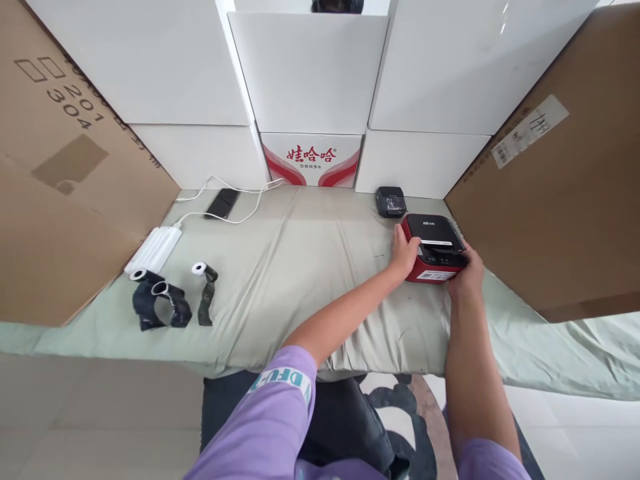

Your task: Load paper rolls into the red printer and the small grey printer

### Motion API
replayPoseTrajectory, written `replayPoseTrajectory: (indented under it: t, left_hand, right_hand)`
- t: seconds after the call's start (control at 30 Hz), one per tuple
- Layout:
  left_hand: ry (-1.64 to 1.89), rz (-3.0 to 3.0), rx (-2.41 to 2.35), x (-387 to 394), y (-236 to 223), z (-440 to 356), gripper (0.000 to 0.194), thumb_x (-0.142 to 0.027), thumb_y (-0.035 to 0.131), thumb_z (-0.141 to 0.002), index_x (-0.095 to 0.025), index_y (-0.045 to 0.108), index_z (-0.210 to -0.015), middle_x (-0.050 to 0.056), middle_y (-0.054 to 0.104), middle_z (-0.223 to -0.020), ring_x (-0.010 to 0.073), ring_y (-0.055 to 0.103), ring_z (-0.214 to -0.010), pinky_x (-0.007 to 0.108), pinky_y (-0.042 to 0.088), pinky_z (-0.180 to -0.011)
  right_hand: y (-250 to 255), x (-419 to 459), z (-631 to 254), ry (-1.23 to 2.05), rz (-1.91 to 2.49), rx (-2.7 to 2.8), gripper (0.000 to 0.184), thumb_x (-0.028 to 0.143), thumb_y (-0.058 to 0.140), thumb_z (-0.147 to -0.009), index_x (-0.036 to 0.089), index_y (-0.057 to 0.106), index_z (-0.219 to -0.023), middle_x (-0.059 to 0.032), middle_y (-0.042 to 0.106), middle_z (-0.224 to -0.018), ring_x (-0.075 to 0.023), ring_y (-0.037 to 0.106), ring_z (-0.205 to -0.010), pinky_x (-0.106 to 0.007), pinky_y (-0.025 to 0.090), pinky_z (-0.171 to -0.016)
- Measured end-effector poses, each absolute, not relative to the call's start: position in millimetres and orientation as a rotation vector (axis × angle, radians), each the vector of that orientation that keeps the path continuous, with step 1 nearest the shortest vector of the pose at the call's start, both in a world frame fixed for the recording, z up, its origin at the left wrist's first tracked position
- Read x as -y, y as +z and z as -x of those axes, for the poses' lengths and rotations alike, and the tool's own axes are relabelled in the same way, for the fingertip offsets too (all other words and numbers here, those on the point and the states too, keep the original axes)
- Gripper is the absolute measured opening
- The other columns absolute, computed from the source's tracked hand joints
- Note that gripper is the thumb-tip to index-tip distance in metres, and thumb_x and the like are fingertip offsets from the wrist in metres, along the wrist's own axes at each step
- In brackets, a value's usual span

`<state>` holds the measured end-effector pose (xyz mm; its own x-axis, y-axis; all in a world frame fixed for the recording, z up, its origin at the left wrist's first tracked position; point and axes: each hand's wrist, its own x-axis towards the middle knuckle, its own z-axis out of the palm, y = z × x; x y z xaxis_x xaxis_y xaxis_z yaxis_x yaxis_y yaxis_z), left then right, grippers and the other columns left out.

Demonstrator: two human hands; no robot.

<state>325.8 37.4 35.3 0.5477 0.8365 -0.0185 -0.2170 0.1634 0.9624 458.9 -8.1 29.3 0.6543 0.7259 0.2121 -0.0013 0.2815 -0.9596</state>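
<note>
A black-topped, red-sided label printer [434,248] sits on the green cloth at the right, its lid down. My left hand [404,253] grips its left side, the thumb on the top edge. On the opposite side, my right hand [467,272] is wrapped around the near right corner, its fingers partly hidden by the printer. Just behind the printer stands a small black box-shaped device [391,202]. Over on the left lie a loosely unwound black roll [167,308], another dark roll [147,276] and a smaller roll [205,270] with a dark strip hanging from it.
A white power strip [155,250] with a white cable lies at the left, near a black phone-like slab [223,203]. Brown cardboard panels [75,187] [560,173] flank the cloth-covered surface [280,280]. White boxes [310,73] form the back wall.
</note>
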Motion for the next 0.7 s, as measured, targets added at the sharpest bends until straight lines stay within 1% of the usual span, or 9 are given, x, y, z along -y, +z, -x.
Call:
replayPoseTrajectory:
  t: [0.13,0.23,0.3,0.37,0.43,0.5,0.57,0.63,0.7]
  left_hand:
    - [0.937,-1.105,-0.814,-37.2,30.1,-332.2,0.089,-0.03,0.048,-0.102,-0.008,0.0,-0.173,0.009,-0.011,-0.183,0.0191,-0.016,-0.169,0.022,-0.005,-0.131]
    - [0.932,-1.101,-0.74,-37.6,28.7,-297.3,0.077,-0.044,0.052,-0.101,-0.016,0.034,-0.17,0.008,0.015,-0.182,0.0226,0.009,-0.17,0.031,0.009,-0.137]
    - [0.899,-1.133,-0.699,-37.9,23.8,-254.6,0.059,-0.053,0.05,-0.1,-0.021,0.067,-0.146,0.009,0.049,-0.168,0.0274,0.036,-0.163,0.04,0.019,-0.137]
    - [0.84,-1.174,-0.734,-39.4,15.3,-205.7,0.057,-0.065,0.051,-0.096,-0.021,0.084,-0.112,0.013,0.074,-0.141,0.034,0.056,-0.149,0.048,0.032,-0.132]
    - [0.804,-1.124,-0.687,-43.6,7.1,-163.2,0.068,-0.074,0.046,-0.094,-0.019,0.086,-0.093,0.017,0.081,-0.122,0.0364,0.072,-0.126,0.05,0.047,-0.12]
    - [0.854,-1.007,-0.615,-50.1,2.8,-136.8,0.068,-0.072,0.043,-0.093,-0.019,0.084,-0.083,0.018,0.082,-0.117,0.034,0.078,-0.106,0.049,0.057,-0.105]
    - [0.888,-0.942,-0.58,-56.8,2.2,-127.9,0.06,-0.062,0.045,-0.093,-0.019,0.083,-0.077,0.017,0.083,-0.116,0.0303,0.079,-0.098,0.045,0.059,-0.096]
    - [0.847,-0.964,-0.561,-60.9,3.2,-130.1,0.054,-0.052,0.046,-0.093,-0.017,0.083,-0.073,0.018,0.083,-0.113,0.0284,0.078,-0.097,0.041,0.059,-0.093]
    - [0.794,-1.009,-0.548,-61.6,4.5,-134.9,0.053,-0.048,0.047,-0.092,-0.015,0.082,-0.069,0.019,0.083,-0.108,0.0274,0.078,-0.095,0.039,0.059,-0.09]
  right_hand:
    - [19.4,9.2,-471.3,0.45,1.29,0.809,0.039,0.047,0.052,-0.077,0.028,0.079,-0.097,-0.005,0.079,-0.105,-0.0308,0.076,-0.114,-0.053,0.06,-0.104]
    - [30.2,24.9,-476.6,0.36,1.497,0.964,0.039,0.051,0.049,-0.082,0.025,0.076,-0.09,-0.0084,0.08,-0.1,-0.0331,0.076,-0.11,-0.056,0.058,-0.105]
    - [49.8,41.2,-471.9,0.221,1.721,1.052,0.039,0.053,0.051,-0.084,0.024,0.076,-0.09,-0.014,0.081,-0.107,-0.0381,0.074,-0.117,-0.06,0.053,-0.111]
    - [77.6,54.1,-455.0,0.044,1.852,1.094,0.043,0.052,0.053,-0.086,0.022,0.077,-0.105,-0.0191,0.079,-0.123,-0.0405,0.07,-0.129,-0.06,0.048,-0.117]
    - [109.4,52.4,-427.1,-0.043,1.813,1.181,0.048,0.048,0.057,-0.088,0.022,0.074,-0.125,-0.0195,0.077,-0.132,-0.0375,0.07,-0.132,-0.057,0.05,-0.117]
    - [138.1,25.8,-396.3,-0.034,1.732,1.363,0.042,0.044,0.058,-0.09,0.022,0.076,-0.12,-0.0166,0.079,-0.126,-0.0353,0.072,-0.127,-0.056,0.051,-0.117]
    - [153.7,-27.0,-373.4,0.06,1.678,1.561,0.038,0.041,0.062,-0.09,0.02,0.076,-0.118,-0.0156,0.079,-0.126,-0.0353,0.072,-0.124,-0.06,0.051,-0.115]
    - [150.4,-93.9,-364.6,0.153,1.709,1.598,0.04,0.035,0.074,-0.081,0.017,0.074,-0.117,-0.0172,0.078,-0.123,-0.0357,0.072,-0.119,-0.065,0.051,-0.113]
    - [133.4,-155.8,-367.8,0.196,1.721,1.557,0.041,0.03,0.083,-0.073,0.014,0.074,-0.11,-0.0195,0.077,-0.118,-0.035,0.072,-0.115,-0.064,0.051,-0.112]
